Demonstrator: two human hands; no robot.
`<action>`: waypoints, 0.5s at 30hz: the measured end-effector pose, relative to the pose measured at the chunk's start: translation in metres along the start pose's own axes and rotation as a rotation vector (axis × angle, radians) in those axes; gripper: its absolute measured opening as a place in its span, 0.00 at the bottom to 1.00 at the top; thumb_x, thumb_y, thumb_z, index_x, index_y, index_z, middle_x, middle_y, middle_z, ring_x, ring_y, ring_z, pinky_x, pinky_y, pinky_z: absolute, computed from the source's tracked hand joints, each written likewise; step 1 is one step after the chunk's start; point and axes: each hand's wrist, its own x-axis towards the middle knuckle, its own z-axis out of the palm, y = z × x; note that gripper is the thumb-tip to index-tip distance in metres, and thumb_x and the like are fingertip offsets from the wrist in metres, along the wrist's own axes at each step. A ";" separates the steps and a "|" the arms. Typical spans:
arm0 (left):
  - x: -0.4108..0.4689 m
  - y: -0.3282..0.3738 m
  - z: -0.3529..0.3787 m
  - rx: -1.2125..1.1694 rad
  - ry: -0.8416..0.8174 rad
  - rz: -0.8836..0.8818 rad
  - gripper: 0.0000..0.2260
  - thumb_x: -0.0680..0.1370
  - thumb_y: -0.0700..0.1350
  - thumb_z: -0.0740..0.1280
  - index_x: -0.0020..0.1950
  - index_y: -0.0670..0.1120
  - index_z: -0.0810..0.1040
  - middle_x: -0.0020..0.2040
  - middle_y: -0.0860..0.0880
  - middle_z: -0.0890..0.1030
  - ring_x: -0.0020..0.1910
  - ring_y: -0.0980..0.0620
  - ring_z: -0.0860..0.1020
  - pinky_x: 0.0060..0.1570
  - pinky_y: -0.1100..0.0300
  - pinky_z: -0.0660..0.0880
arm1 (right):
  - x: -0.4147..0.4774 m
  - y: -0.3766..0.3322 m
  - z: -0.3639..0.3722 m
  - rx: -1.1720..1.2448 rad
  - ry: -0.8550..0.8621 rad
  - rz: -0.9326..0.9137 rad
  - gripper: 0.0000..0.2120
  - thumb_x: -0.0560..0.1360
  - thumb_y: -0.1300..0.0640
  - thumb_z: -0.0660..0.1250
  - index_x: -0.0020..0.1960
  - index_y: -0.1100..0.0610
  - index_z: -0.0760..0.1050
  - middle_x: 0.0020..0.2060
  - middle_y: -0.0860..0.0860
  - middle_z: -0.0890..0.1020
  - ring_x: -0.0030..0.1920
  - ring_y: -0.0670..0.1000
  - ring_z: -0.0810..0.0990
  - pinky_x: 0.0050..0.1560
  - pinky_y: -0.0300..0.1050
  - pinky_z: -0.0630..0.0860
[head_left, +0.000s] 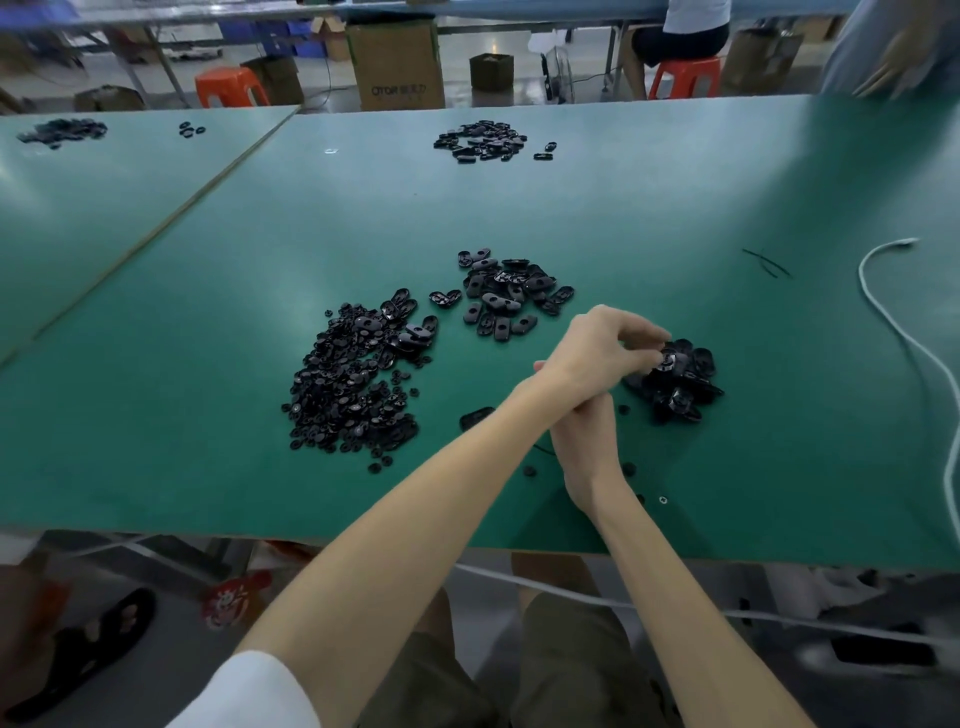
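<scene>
My left hand (602, 348) crosses over my right wrist and pinches a black oval plastic part (666, 359) at the top of a small pile of assembled black parts (685, 387). Just below it, my right hand (587, 447) rests on the green table (208, 312); its fingertips are hidden under my left wrist. A big heap of small round black pieces (353, 395) lies to the left. Behind it is a pile of black oval shells (509, 296). One loose oval shell (475, 417) lies beside my left forearm.
Another pile of black parts (483, 140) sits at the far edge, and one more (62, 130) on the adjoining table. A white cable (893, 322) and thin black ties (769, 262) lie at the right. A person's hand (893, 67) is at the far right corner.
</scene>
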 end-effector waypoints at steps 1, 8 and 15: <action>0.001 -0.002 -0.002 0.002 0.001 0.005 0.12 0.78 0.39 0.73 0.62 0.45 0.85 0.55 0.51 0.87 0.50 0.60 0.84 0.53 0.71 0.75 | 0.001 0.001 0.001 -0.069 0.015 -0.018 0.13 0.83 0.72 0.57 0.47 0.60 0.76 0.37 0.51 0.79 0.37 0.56 0.79 0.44 0.46 0.75; -0.004 -0.046 -0.047 0.404 0.340 -0.127 0.17 0.82 0.34 0.60 0.67 0.43 0.81 0.66 0.44 0.81 0.65 0.45 0.78 0.66 0.50 0.72 | 0.001 0.007 -0.001 -0.254 0.019 -0.125 0.05 0.82 0.65 0.66 0.54 0.58 0.80 0.36 0.48 0.84 0.34 0.46 0.81 0.36 0.40 0.76; -0.041 -0.093 -0.067 0.850 0.247 0.039 0.16 0.82 0.36 0.63 0.68 0.48 0.81 0.64 0.50 0.82 0.67 0.51 0.76 0.74 0.58 0.55 | 0.002 0.009 -0.001 -0.230 0.025 -0.118 0.07 0.82 0.66 0.65 0.56 0.58 0.80 0.41 0.50 0.84 0.36 0.46 0.83 0.37 0.38 0.77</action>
